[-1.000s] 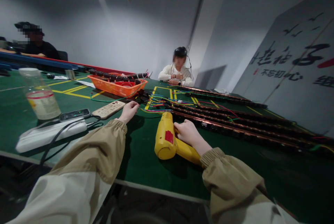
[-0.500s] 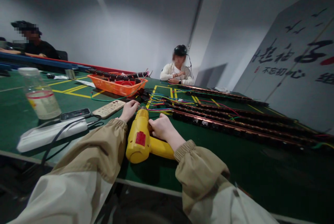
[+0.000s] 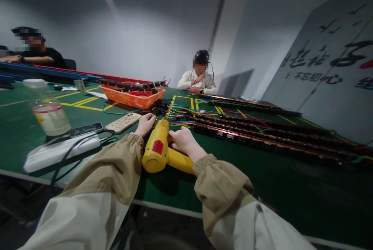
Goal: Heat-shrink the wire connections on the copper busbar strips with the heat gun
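Observation:
A yellow heat gun [image 3: 154, 157] with a red label is just above or on the green table, its nozzle pointing away from me. My right hand [image 3: 183, 141] is closed against its right side, by the handle; part of the fingers are hidden behind the body. My left hand [image 3: 146, 124] is left of the nozzle, fingers curled together, and what they pinch is too small to make out. Thin coloured wires [image 3: 177, 117] spread just past the nozzle, leading to long dark strips with copper edges [image 3: 233, 135] on the right.
Left of my arms are a clear bottle [image 3: 49, 112], a phone-like black device [image 3: 86, 129], a white power strip [image 3: 62, 152] with black cables and a beige remote-like panel [image 3: 123, 122]. An orange basket [image 3: 128, 98] holds dark bundles. Two people [image 3: 198, 79] [image 3: 40, 54] sit beyond.
The heat gun's rear end has shifted slightly away from me, and its angle has changed a little. Both hands stay near their places. The view has tilted slightly. The person opposite has raised a hand.

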Motion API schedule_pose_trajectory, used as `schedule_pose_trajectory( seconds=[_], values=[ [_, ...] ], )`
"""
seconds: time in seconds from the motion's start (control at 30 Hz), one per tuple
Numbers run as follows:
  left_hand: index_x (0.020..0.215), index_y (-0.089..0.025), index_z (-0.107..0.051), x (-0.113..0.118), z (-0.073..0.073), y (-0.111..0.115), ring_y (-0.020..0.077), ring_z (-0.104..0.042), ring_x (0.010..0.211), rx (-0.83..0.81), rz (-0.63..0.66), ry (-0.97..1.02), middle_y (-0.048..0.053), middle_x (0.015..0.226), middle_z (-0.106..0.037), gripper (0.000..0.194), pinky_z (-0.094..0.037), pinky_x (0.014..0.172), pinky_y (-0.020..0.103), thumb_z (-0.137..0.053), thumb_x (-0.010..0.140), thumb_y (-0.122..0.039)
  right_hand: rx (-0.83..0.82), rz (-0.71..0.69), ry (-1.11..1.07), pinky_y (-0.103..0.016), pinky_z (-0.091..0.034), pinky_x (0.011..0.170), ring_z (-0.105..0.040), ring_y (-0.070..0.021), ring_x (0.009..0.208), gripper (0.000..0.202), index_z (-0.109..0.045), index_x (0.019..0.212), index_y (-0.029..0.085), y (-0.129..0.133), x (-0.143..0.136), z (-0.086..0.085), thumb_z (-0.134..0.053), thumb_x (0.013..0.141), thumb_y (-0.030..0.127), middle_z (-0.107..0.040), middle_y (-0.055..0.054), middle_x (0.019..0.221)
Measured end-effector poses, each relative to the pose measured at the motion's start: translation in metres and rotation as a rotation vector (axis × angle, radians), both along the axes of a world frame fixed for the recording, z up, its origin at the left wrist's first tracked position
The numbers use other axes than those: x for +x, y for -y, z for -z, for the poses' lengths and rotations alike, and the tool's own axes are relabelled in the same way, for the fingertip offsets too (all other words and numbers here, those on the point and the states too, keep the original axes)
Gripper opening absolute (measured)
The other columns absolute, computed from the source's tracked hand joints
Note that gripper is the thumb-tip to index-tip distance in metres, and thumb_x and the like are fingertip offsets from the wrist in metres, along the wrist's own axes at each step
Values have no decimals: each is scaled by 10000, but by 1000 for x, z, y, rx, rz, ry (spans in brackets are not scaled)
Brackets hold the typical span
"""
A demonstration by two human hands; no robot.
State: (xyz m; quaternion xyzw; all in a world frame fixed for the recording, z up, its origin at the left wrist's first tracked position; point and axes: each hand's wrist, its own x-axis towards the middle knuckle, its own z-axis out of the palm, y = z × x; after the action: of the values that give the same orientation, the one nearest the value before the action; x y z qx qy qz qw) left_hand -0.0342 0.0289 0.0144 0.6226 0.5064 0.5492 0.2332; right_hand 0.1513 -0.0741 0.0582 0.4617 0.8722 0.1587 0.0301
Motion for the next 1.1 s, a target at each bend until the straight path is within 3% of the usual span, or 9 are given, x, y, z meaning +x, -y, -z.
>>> schedule_pose_trajectory(
  seconds=[0.67, 0.87, 1.1],
  values=[
    [725, -153, -606, -2, 12, -15, 134, -552, 511, 31, 52, 94, -18, 554, -544, 228, -435, 507, 230, -523, 711, -366, -54, 251, 27, -394, -485, 843, -580, -168, 949, 329, -542, 1131, 153, 12, 85, -6, -521, 895, 382, -580, -62, 1091],
    [726, -156, -606, -1, 12, -14, 132, -549, 508, 35, 37, 89, -19, 554, -545, 226, -426, 507, 229, -521, 710, -364, -65, 300, 81, -388, -487, 841, -577, -168, 956, 309, -555, 1108, 155, 11, 89, -3, -522, 895, 376, -580, -62, 1093],
    [716, -158, -608, 0, 10, -10, 140, -551, 509, 19, 7, 71, -16, 542, -540, 209, -417, 511, 234, -513, 708, -344, -59, 218, 122, -393, -482, 850, -579, -166, 953, 301, -563, 1089, 149, 13, 72, -3, -523, 895, 375, -587, -61, 1080]
  ],
)
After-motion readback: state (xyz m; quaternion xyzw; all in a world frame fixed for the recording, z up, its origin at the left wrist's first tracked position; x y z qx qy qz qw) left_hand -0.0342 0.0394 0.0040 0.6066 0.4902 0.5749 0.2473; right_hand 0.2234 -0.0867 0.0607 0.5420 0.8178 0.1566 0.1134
